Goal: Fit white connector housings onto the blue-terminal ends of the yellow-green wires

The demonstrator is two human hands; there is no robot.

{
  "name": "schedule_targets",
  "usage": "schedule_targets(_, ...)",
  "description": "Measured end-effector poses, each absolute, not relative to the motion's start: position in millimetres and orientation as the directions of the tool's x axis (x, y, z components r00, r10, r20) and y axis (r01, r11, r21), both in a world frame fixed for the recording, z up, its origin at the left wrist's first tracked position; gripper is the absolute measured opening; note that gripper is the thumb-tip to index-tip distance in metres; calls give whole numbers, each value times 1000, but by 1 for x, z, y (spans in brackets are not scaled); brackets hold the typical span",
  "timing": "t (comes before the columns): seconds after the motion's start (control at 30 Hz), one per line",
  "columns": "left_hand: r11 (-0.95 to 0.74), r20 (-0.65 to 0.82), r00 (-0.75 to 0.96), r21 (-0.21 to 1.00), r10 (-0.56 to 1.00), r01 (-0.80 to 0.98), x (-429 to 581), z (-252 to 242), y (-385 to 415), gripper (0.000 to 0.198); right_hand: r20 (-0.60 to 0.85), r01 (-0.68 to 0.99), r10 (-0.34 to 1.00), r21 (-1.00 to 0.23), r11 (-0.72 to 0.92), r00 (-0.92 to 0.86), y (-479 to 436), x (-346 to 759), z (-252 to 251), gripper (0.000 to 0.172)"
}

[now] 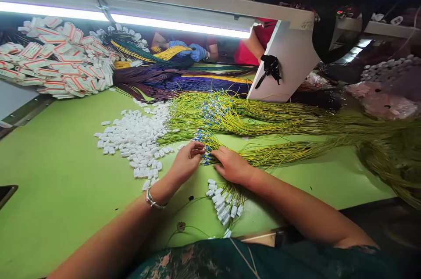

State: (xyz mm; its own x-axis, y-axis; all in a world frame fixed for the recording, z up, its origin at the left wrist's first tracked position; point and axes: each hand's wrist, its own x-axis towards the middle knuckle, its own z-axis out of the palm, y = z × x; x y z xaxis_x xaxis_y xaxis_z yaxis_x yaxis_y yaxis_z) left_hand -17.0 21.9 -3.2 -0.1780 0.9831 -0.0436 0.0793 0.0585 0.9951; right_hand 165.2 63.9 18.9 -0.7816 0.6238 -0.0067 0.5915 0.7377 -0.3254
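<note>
My left hand (pixel 188 160) has its fingers curled together at the blue-tipped ends (pixel 206 149) of a bundle of yellow-green wires (pixel 272 154). What lies between its fingertips is too small to make out. Facing it from the right, my right hand (pixel 233 166) is closed on wires of the same bundle, close to their tips. Left of my hands spreads a heap of small white plastic connector housings (pixel 131 132). Below my right hand lies a bunch of wires with white housings on their ends (pixel 223 204).
Thicker yellow-green bundles (pixel 283 116) run across the green table (pixel 66 152). Behind them lie purple wires (pixel 210 84) and a pile of white-and-red blocks (pixel 62 64). A white panel (pixel 283 59) and lit shelf (pixel 197 0) stand behind. Co-workers' gloved hands (pixel 194 51) are beyond.
</note>
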Motion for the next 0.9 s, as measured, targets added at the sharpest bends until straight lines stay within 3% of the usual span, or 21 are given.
schedule_targets(0.13,138,-126,-214,990,969,40,-9,4,12,48,-86,635,637,-260,728,-766,66,160,23,38)
schedule_targets(0.23,199,-177,-198,975,964,97,-8,8,7,42,-34,606,627,-302,736,-778,67,162,21,44)
schedule_targets(0.37,98,-74,-78,924,994,370,-8,3,2,24,-22,561,592,-350,750,-806,67,167,20,43)
schedule_targets(0.47,3,55,-97,858,994,513,-13,-1,2,39,-24,573,601,-335,748,-799,65,168,20,47)
schedule_targets(0.57,42,83,-183,807,980,589,-29,0,2,47,-1,582,618,-341,739,-786,63,168,19,50)
schedule_targets(0.73,148,-10,-203,719,979,679,-51,4,-4,29,10,576,623,-367,730,-782,62,168,14,38)
schedule_targets(0.9,-23,78,-21,524,997,852,-47,2,-7,17,66,550,618,-388,740,-784,61,169,16,34)
